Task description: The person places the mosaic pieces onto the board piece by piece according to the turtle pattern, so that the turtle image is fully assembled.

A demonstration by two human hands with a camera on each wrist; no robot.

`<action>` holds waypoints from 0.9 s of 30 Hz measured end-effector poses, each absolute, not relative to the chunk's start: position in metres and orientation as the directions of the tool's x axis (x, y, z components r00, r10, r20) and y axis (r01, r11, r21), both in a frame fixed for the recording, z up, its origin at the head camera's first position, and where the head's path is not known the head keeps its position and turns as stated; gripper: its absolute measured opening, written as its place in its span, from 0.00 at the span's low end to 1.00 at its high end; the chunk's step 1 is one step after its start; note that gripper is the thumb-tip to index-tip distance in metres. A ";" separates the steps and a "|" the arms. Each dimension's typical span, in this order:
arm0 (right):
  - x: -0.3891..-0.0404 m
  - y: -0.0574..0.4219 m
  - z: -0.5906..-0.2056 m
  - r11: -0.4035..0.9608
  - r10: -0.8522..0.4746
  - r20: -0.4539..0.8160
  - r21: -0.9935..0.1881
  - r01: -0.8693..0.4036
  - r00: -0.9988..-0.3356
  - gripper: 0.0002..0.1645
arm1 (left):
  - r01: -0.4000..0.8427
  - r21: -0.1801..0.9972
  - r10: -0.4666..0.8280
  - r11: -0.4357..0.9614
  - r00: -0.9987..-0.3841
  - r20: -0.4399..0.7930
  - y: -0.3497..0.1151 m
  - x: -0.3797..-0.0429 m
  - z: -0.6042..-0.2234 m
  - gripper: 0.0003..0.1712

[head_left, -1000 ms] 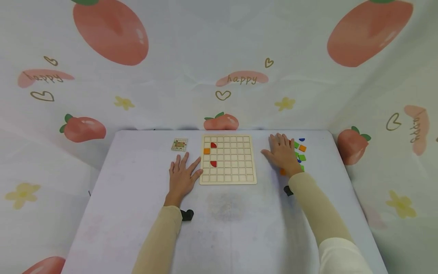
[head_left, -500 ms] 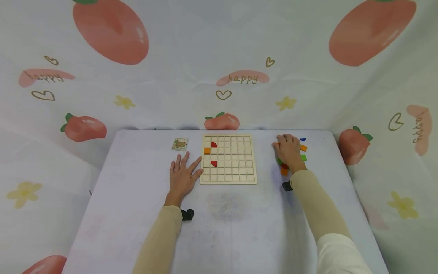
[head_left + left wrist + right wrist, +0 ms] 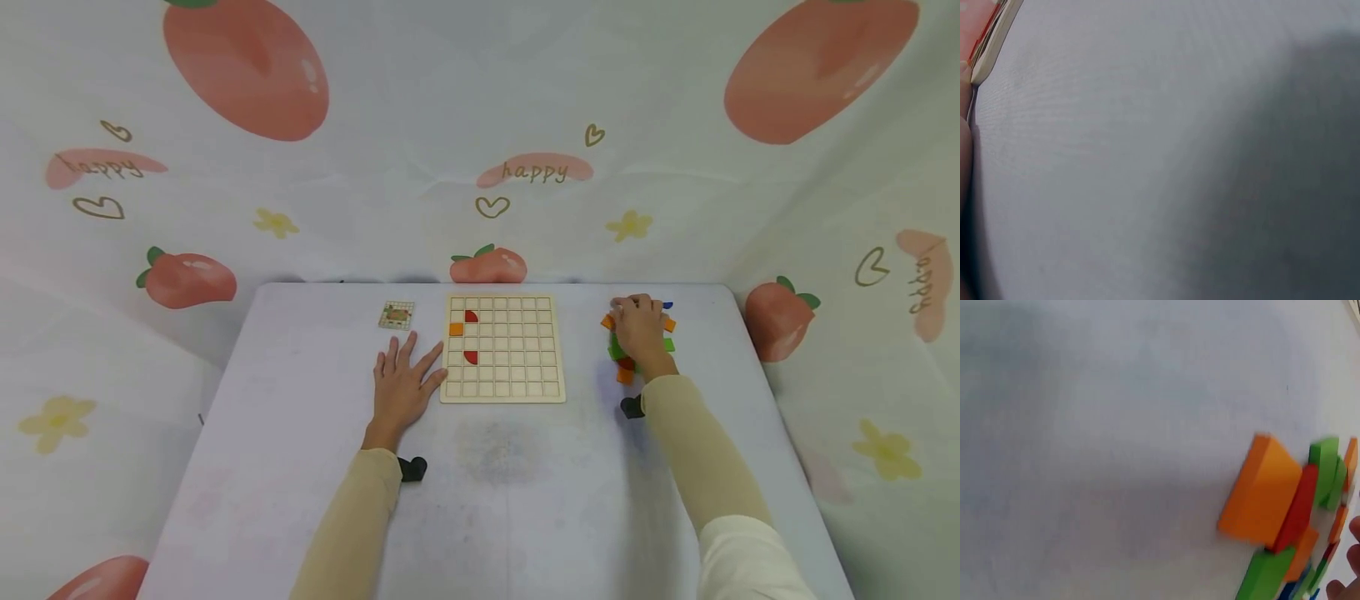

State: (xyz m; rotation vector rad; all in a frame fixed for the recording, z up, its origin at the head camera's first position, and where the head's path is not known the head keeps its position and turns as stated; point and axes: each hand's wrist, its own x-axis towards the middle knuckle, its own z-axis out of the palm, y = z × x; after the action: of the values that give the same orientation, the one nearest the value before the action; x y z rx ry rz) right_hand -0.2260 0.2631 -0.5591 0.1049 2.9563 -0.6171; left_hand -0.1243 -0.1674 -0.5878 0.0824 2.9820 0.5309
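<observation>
My left hand [image 3: 401, 387] lies flat with spread fingers, its thumb side touching the left edge of a wooden grid board [image 3: 517, 343]. Two red quarter-round pieces [image 3: 471, 357] and an orange square [image 3: 456, 330] sit in cells on the board's left side. To the right of the board, my right hand [image 3: 640, 333] reaches over scattered colored pieces with bent fingers. Around it show a green piece [image 3: 615, 348], an orange square [image 3: 625, 377] and a blue piece [image 3: 667, 305]. Fingertips [image 3: 1352, 569] appear at the right wrist view's edge; whether they pinch a piece is hidden.
A small picture card [image 3: 396, 315] with a printed grid lies left of the board. Orange [image 3: 1266, 494] and green blocks [image 3: 1265, 575] crowd together in the right wrist view. A printed cloth wall [image 3: 540, 225] rises behind the white table [image 3: 502, 517].
My right hand has drawn its outstretched fingers in and shifted slightly right over the pieces, uncovering orange and green ones on its left. The left hand has stayed put.
</observation>
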 end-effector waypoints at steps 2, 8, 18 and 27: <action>-0.223 0.266 -0.555 0.914 0.042 -0.126 -0.396 0.089 -0.991 0.21 | 0.034 0.345 0.073 0.938 -0.992 -0.100 -0.167 -0.124 -0.587 0.35; -0.216 0.271 -0.547 0.914 0.023 -0.143 -0.399 0.079 -0.989 0.20 | 0.034 0.346 0.075 0.938 -0.992 -0.103 -0.168 -0.125 -0.588 0.35; -0.217 0.273 -0.548 0.909 0.030 -0.164 -0.405 0.095 -0.986 0.17 | 0.024 0.340 0.069 0.940 -0.991 -0.119 -0.165 -0.125 -0.589 0.35; -0.214 0.282 -0.545 0.923 -0.015 -0.148 -0.384 0.044 -0.989 0.20 | 0.026 0.334 0.069 0.942 -0.991 -0.117 -0.166 -0.126 -0.588 0.35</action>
State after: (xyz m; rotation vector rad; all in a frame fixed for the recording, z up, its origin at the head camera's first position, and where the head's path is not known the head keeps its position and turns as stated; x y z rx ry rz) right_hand -0.2144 0.2821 -0.5451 0.0222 2.9344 -0.5904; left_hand -0.1256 -0.1660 -0.5884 0.0730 2.9705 0.5089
